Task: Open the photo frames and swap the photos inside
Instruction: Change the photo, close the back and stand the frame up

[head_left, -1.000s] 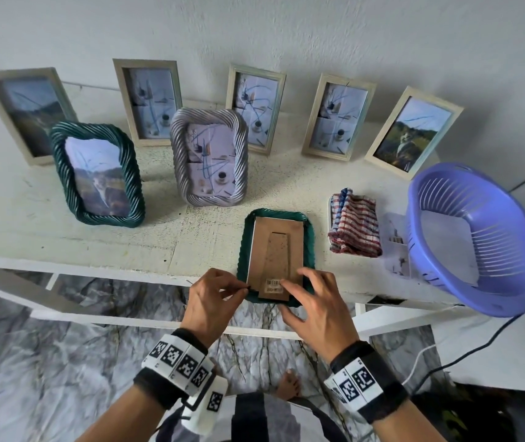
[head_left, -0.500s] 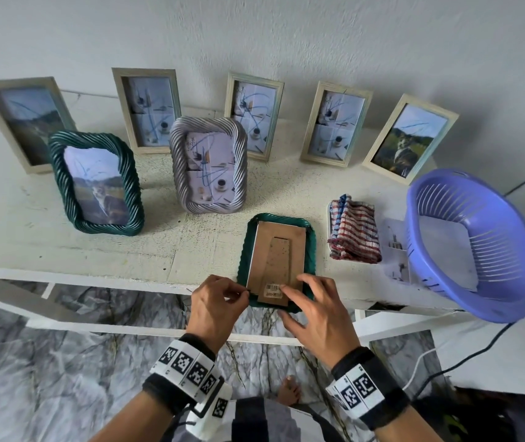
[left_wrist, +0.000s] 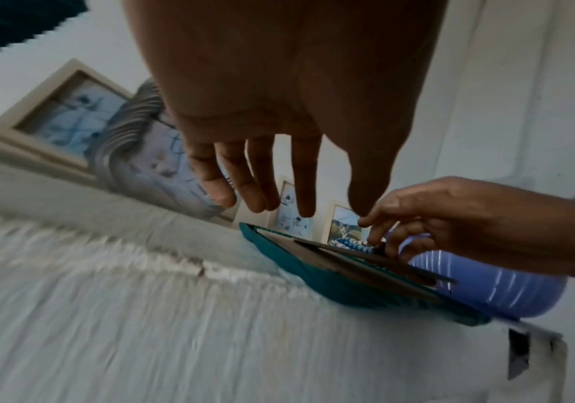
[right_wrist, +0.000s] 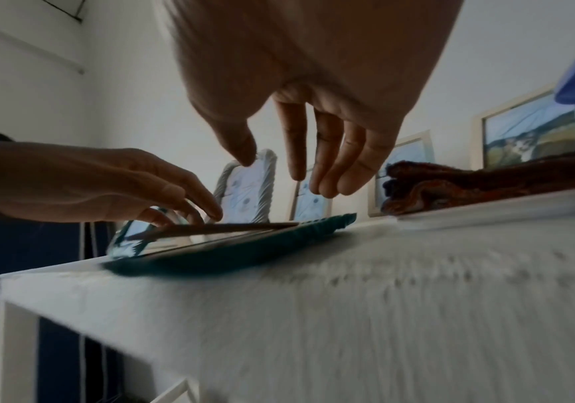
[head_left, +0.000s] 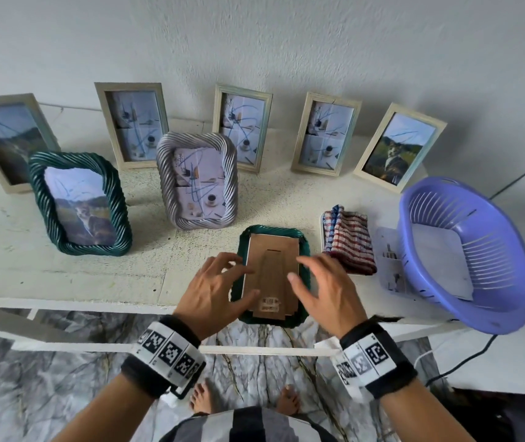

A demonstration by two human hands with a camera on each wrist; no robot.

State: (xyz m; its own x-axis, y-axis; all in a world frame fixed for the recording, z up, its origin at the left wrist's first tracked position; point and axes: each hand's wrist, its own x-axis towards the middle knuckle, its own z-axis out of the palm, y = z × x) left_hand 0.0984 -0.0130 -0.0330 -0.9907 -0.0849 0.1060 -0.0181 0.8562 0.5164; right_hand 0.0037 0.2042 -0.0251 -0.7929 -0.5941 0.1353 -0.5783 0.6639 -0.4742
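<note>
A dark green twisted frame (head_left: 304, 250) lies face down at the table's front edge, its brown cardboard back (head_left: 273, 260) and folded stand facing up. My left hand (head_left: 238, 279) spreads over the frame's left side, with the thumb lying on the cardboard. My right hand (head_left: 302, 269) hovers over the right side with loosely spread fingers. The left wrist view shows my left fingers (left_wrist: 305, 191) straight above the frame (left_wrist: 313, 280). In the right wrist view my right fingers (right_wrist: 327, 169) hang just above the frame (right_wrist: 227, 259). Neither hand grips anything.
A green frame with a cat photo (head_left: 79, 205) and a silver twisted frame (head_left: 198, 181) stand behind. Several pale wooden frames (head_left: 131, 126) lean on the wall. A striped cloth (head_left: 348, 240), a loose photo (head_left: 390, 266) and a purple basket (head_left: 465, 250) lie to the right.
My left hand has released its pinch at the frame's near left corner. Both hands have opened and moved forward along the frame's sides.
</note>
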